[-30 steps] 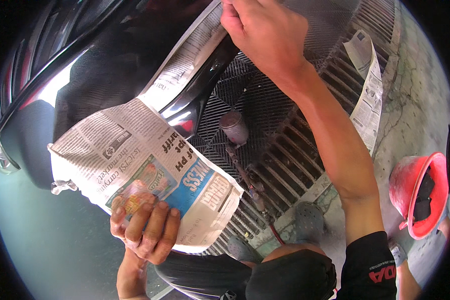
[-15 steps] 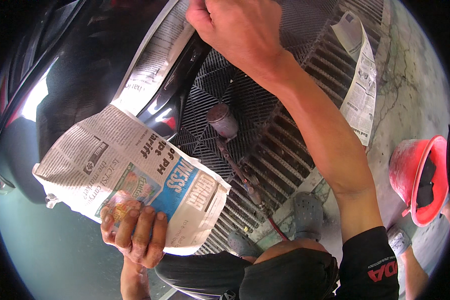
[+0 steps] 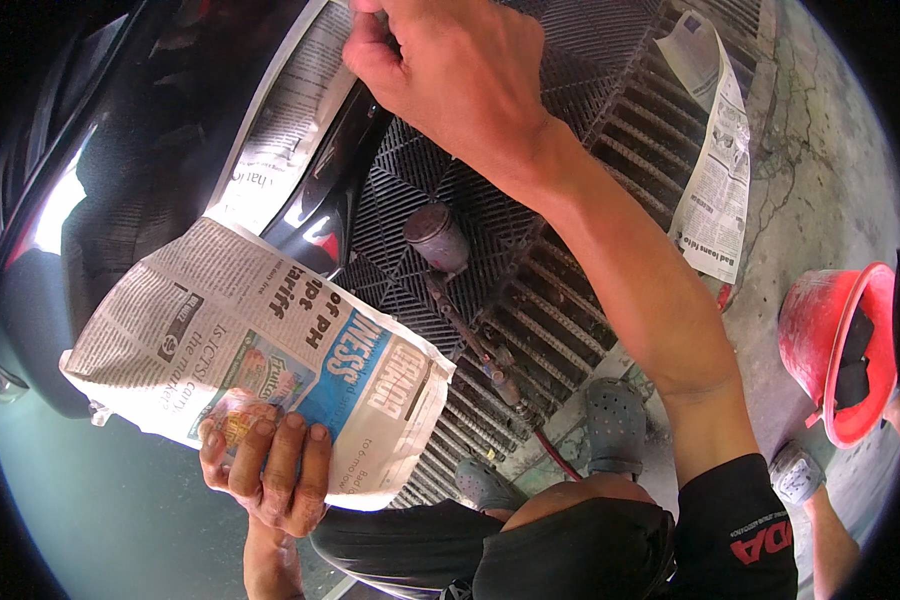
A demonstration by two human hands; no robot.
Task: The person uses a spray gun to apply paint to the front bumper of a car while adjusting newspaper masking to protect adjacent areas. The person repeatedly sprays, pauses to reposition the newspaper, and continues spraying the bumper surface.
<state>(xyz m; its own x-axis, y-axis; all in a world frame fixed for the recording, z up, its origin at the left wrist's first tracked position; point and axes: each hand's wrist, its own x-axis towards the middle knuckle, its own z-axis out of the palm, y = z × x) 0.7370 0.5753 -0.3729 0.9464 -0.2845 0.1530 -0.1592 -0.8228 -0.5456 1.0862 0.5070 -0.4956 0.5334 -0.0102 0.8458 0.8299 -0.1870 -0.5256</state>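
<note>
My left hand (image 3: 267, 470) grips the lower edge of a folded newspaper (image 3: 260, 355) and holds it against a glossy black car body (image 3: 100, 180). My right hand (image 3: 450, 70) reaches up and forward, fingers closed on the upper edge of a second newspaper sheet (image 3: 285, 120) laid along the black panel. Below my right forearm a paint spray gun (image 3: 438, 238) with a dusty cup lies on the black floor grating (image 3: 570, 290), its hose trailing toward my feet.
Another newspaper sheet (image 3: 715, 170) lies at the grating's far right edge on the concrete floor. A red bucket (image 3: 835, 345) with dark contents stands at right. My grey clogs (image 3: 615, 425) rest on the grating edge. Another person's shoe (image 3: 796, 472) shows near the bucket.
My right hand has moved left and nearer along the upper newspaper sheet. My left hand and its folded newspaper have shifted slightly down and left in the view.
</note>
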